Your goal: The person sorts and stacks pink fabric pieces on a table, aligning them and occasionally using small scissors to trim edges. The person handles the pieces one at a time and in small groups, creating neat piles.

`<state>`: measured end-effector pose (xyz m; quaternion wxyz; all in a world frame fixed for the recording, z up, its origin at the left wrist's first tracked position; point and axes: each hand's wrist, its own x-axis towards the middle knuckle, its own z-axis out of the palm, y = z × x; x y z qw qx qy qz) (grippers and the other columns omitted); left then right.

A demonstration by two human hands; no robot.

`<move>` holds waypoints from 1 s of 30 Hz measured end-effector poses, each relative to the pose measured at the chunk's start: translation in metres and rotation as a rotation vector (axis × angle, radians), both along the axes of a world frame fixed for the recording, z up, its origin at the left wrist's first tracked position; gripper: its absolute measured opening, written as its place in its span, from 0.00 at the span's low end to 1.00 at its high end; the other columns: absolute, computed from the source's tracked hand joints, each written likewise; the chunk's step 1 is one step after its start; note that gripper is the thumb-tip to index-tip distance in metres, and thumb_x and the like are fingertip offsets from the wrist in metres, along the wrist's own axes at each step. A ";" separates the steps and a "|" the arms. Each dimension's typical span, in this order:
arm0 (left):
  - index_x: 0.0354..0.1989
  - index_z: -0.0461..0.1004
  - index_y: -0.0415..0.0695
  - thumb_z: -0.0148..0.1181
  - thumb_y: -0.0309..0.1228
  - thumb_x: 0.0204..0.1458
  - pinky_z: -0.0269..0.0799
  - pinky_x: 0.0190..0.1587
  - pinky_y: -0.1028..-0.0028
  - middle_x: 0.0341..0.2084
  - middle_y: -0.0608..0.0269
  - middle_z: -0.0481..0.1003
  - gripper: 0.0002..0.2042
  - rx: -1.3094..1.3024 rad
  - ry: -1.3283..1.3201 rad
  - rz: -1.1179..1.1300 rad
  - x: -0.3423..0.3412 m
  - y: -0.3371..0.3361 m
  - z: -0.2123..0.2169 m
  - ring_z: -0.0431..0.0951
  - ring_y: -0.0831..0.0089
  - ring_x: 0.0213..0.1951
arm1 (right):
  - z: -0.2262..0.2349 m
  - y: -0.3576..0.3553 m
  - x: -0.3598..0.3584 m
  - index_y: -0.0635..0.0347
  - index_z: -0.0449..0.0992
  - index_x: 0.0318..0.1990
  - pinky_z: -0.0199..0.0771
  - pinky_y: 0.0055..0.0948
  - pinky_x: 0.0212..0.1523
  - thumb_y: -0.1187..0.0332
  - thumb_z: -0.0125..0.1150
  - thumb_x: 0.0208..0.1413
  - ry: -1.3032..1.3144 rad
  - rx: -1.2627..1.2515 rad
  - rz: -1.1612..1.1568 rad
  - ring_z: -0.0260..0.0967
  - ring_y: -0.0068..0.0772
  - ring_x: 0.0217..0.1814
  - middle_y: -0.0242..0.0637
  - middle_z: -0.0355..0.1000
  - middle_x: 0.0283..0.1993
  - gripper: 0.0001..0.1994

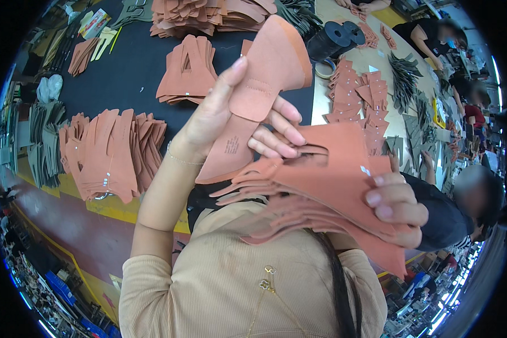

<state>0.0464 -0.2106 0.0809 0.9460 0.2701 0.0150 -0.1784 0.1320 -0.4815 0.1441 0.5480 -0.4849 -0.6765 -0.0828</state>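
My left hand (210,111), palm up, holds a salmon-orange leather piece (257,90) between thumb and fingers. The piece is wide at both ends, narrow in the middle, and has a stitched seam; small dark print marks its lower half. My right hand (399,204) grips the right edge of a stack of cut leather pieces (338,169) of the same colour, thumb underside hidden. Finger-like strips of the stack fan out toward the left, and its top piece has a slot near my left fingertips. The lower strips are blurred.
On the dark tabletop (135,73) lie a slotted leather stack (187,70), a larger bundle (110,152) at the left edge, and more piles (208,17) behind. Black spools (329,40) and a tape roll (324,70) stand by a pale table with leather rows (352,93). Co-workers sit at right.
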 end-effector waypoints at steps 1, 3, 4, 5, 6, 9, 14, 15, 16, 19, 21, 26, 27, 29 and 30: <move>0.45 0.69 0.25 0.28 0.69 0.53 0.82 0.33 0.63 0.38 0.31 0.75 0.48 0.018 -0.019 0.000 0.002 0.002 0.000 0.81 0.49 0.37 | 0.005 -0.004 -0.002 0.59 0.71 0.38 0.76 0.47 0.44 0.73 0.60 0.48 0.013 0.003 -0.016 0.75 0.46 0.40 0.43 0.70 0.41 0.09; 0.46 0.68 0.24 0.28 0.70 0.53 0.82 0.33 0.63 0.38 0.30 0.75 0.49 -0.006 -0.082 -0.009 0.005 0.005 0.002 0.81 0.49 0.37 | 0.014 -0.009 -0.006 0.58 0.71 0.37 0.77 0.44 0.41 0.72 0.62 0.47 0.007 -0.028 -0.047 0.75 0.45 0.39 0.41 0.69 0.41 0.09; 0.46 0.68 0.24 0.27 0.70 0.53 0.82 0.33 0.63 0.38 0.30 0.75 0.49 0.015 -0.085 -0.007 0.005 0.006 0.003 0.81 0.49 0.36 | 0.015 -0.008 -0.008 0.57 0.72 0.37 0.77 0.42 0.41 0.72 0.63 0.45 0.002 -0.012 -0.078 0.75 0.44 0.40 0.40 0.70 0.41 0.11; 0.46 0.68 0.24 0.27 0.70 0.53 0.82 0.32 0.64 0.38 0.30 0.75 0.49 0.036 -0.088 -0.005 0.006 0.006 0.003 0.81 0.49 0.36 | 0.016 -0.008 -0.009 0.57 0.72 0.37 0.77 0.42 0.40 0.72 0.64 0.45 0.011 -0.010 -0.076 0.75 0.44 0.40 0.40 0.70 0.41 0.10; 0.46 0.68 0.24 0.26 0.70 0.53 0.82 0.32 0.64 0.38 0.29 0.75 0.49 0.057 -0.090 -0.003 0.006 0.006 0.004 0.81 0.49 0.36 | 0.016 -0.006 -0.011 0.57 0.72 0.37 0.77 0.42 0.39 0.72 0.64 0.45 0.015 0.000 -0.077 0.75 0.44 0.40 0.40 0.70 0.41 0.10; 0.47 0.68 0.24 0.25 0.71 0.52 0.83 0.32 0.65 0.38 0.30 0.75 0.50 0.092 -0.100 -0.009 0.007 0.005 0.002 0.81 0.49 0.37 | 0.018 0.001 -0.007 0.58 0.72 0.36 0.77 0.41 0.38 0.73 0.64 0.45 0.048 -0.005 -0.031 0.75 0.44 0.39 0.40 0.71 0.42 0.09; 0.46 0.69 0.27 0.24 0.68 0.56 0.81 0.34 0.67 0.34 0.38 0.76 0.47 0.148 -0.089 -0.015 0.006 -0.002 -0.001 0.81 0.57 0.34 | 0.030 0.024 0.017 0.61 0.75 0.36 0.77 0.42 0.42 0.76 0.67 0.42 0.008 -0.165 0.128 0.75 0.46 0.40 0.45 0.74 0.44 0.11; 0.46 0.69 0.28 0.23 0.67 0.57 0.81 0.35 0.68 0.33 0.40 0.77 0.46 0.175 -0.087 -0.020 0.007 -0.002 -0.001 0.81 0.59 0.33 | 0.034 0.028 0.019 0.61 0.74 0.38 0.74 0.43 0.46 0.74 0.65 0.45 0.037 -0.377 0.091 0.74 0.46 0.44 0.48 0.73 0.46 0.11; 0.47 0.70 0.30 0.25 0.64 0.59 0.77 0.37 0.69 0.31 0.44 0.77 0.42 0.258 -0.103 -0.028 0.002 -0.003 -0.001 0.79 0.63 0.32 | 0.031 0.035 0.016 0.61 0.75 0.38 0.74 0.41 0.45 0.73 0.66 0.44 0.095 -0.370 -0.022 0.74 0.44 0.44 0.47 0.74 0.45 0.11; 0.60 0.64 0.34 0.33 0.55 0.64 0.58 0.62 0.68 0.56 0.55 0.69 0.34 0.609 0.030 0.148 -0.015 -0.008 -0.003 0.67 0.69 0.58 | 0.007 0.065 0.007 0.61 0.77 0.33 0.77 0.31 0.37 0.73 0.71 0.35 0.204 -0.175 -0.319 0.77 0.37 0.38 0.39 0.77 0.38 0.13; 0.65 0.55 0.34 0.37 0.53 0.64 0.53 0.65 0.69 0.62 0.57 0.61 0.34 0.461 0.090 0.035 -0.018 -0.007 -0.009 0.60 0.70 0.63 | -0.004 0.075 0.013 0.62 0.76 0.32 0.75 0.29 0.38 0.78 0.67 0.37 0.218 -0.224 -0.356 0.76 0.38 0.38 0.38 0.76 0.37 0.11; 0.66 0.53 0.35 0.73 0.50 0.37 0.54 0.64 0.67 0.59 0.54 0.62 0.51 0.393 0.088 -0.139 -0.023 -0.002 -0.032 0.62 0.66 0.61 | -0.023 0.086 0.014 0.60 0.76 0.33 0.73 0.32 0.40 0.80 0.67 0.38 0.262 -0.275 -0.325 0.74 0.40 0.40 0.38 0.75 0.38 0.11; 0.66 0.53 0.35 0.74 0.48 0.36 0.54 0.65 0.67 0.59 0.53 0.62 0.51 0.340 0.084 -0.179 -0.023 -0.002 -0.038 0.62 0.65 0.61 | -0.026 0.087 0.014 0.60 0.76 0.33 0.71 0.33 0.42 0.76 0.68 0.40 0.220 -0.299 -0.333 0.73 0.40 0.39 0.37 0.75 0.38 0.10; 0.65 0.54 0.34 0.74 0.40 0.32 0.55 0.64 0.65 0.57 0.51 0.64 0.49 0.345 0.032 -0.217 -0.021 -0.004 -0.048 0.64 0.63 0.61 | -0.033 0.088 0.015 0.58 0.74 0.33 0.67 0.33 0.42 0.70 0.69 0.41 0.208 -0.336 -0.331 0.70 0.39 0.41 0.35 0.73 0.36 0.12; 0.64 0.55 0.34 0.73 0.38 0.31 0.57 0.63 0.64 0.56 0.50 0.65 0.48 0.284 0.046 -0.219 -0.021 -0.009 -0.053 0.66 0.62 0.59 | -0.036 0.088 0.017 0.58 0.74 0.33 0.66 0.33 0.42 0.70 0.68 0.42 0.203 -0.346 -0.344 0.69 0.39 0.42 0.34 0.73 0.37 0.11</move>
